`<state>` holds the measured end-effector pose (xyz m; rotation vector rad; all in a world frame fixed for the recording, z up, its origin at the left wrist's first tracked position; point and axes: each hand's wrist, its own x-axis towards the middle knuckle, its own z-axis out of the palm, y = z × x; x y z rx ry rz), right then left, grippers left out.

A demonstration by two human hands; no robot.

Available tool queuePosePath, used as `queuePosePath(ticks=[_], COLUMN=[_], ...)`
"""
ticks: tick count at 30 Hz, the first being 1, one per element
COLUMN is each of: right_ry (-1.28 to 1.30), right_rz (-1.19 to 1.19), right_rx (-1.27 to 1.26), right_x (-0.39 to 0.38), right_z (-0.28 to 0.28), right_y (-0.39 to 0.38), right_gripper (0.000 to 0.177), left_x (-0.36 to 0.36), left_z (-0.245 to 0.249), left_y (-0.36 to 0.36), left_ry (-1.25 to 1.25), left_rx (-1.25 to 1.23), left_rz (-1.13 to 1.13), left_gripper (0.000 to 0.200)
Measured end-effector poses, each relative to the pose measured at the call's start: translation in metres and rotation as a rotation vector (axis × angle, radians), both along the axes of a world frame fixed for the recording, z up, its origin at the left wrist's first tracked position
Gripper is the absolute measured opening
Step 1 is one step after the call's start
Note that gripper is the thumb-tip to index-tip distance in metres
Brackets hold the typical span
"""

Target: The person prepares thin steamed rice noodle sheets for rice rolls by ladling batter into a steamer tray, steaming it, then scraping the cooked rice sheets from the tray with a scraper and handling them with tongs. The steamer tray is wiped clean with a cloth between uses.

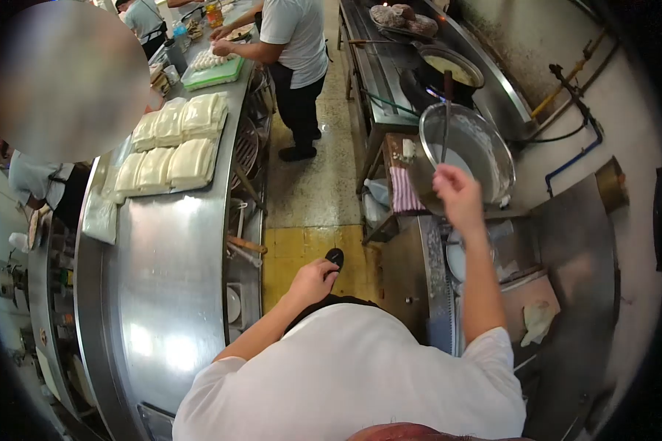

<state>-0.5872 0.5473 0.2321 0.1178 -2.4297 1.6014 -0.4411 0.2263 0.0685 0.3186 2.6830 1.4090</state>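
Note:
My right hand [460, 195] is raised over the near side of a large metal bowl [502, 154], its fingers pinched together. Whatever they hold, if anything, is too small to make out. A long-handled utensil [446, 121] leans in the bowl, its dark handle end over the far rim and its shaft running down close to my fingertips. Whitish contents [460, 158] show inside the bowl. In front of my waist hangs my left hand [315, 281], fingers curled closed, with the inside of the grip hidden. Just beyond it a black shoe [335, 257] shows on the floor.
Left, a steel counter [169, 250] bears stacked pale wrapped slabs [173, 140] and a green tray [213, 73], where a co-worker [294, 66] handles white pieces. A pan [449, 67] stands beyond the bowl. A striped cloth [406, 189] hangs beside it; a sink area lies right.

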Motion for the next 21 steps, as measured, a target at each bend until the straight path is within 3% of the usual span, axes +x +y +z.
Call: queuePosePath(ticks=[4,10,13,15,21], right_ry=[-0.017,0.164,0.189,0.052,0.047], right_rz=[-0.142,-0.384,-0.455,-0.347,-0.352], right_rx=[0.169,0.619,0.746,0.584,0.686], right_x=[-0.126,-0.306,-0.345,-0.359,-0.330], right_z=[0.055,0.032,0.009,-0.008,0.006], right_y=[0.030,0.091,0.094,0.092,0.069], right_gripper=[0.036,0.066,0.073,0.067,0.050], left_x=[-0.092,-0.193,-0.220,-0.228,-0.237], left_z=[0.010,0.017,0.016,0.009,0.002], left_y=[-0.006,-0.027,-0.032,-0.032,-0.014], left_ry=[0.035,0.049,0.012,0.004,-0.097], left_rx=[0.018,0.001,0.028,-0.008,-0.018], left_rz=[-0.021,0.038,0.030,0.014,-0.051], left_gripper=[0.019,0.018,0.018,0.017,0.021])
